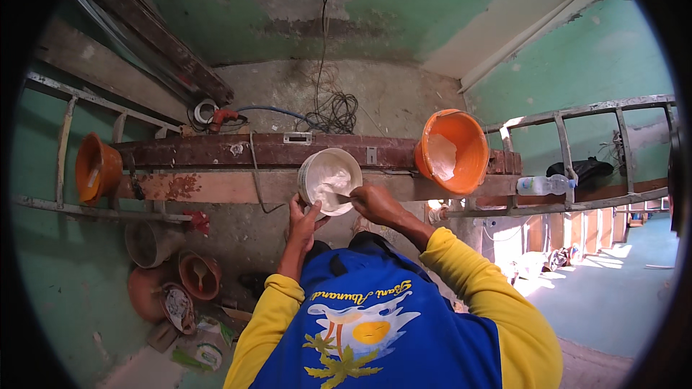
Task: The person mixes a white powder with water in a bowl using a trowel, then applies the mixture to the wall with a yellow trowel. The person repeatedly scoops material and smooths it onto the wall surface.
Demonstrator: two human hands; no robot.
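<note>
My left hand (303, 220) grips a small white bucket (311, 173) from its lower left side, over a wooden plank (272, 186). Inside the bucket is a creamy white paste (331, 176). My right hand (372, 206) is closed round a flat metal tool (343, 197), perhaps a spatula or putty knife, whose end dips into the paste. To the right of the bucket, an orange bucket (464, 150) with white residue inside stands tilted on the planks. A dark red beam (266, 150) runs along just behind the white bucket.
Metal ladders (559, 133) (70, 130) support the planks at both sides. An orange bucket (99, 166) sits left, a plastic bottle (540, 186) right. Beyond lie a red power tool (220, 119) and tangled cables (335, 112). Several buckets (199, 275) stand below left; the floor drops away at bright lower right.
</note>
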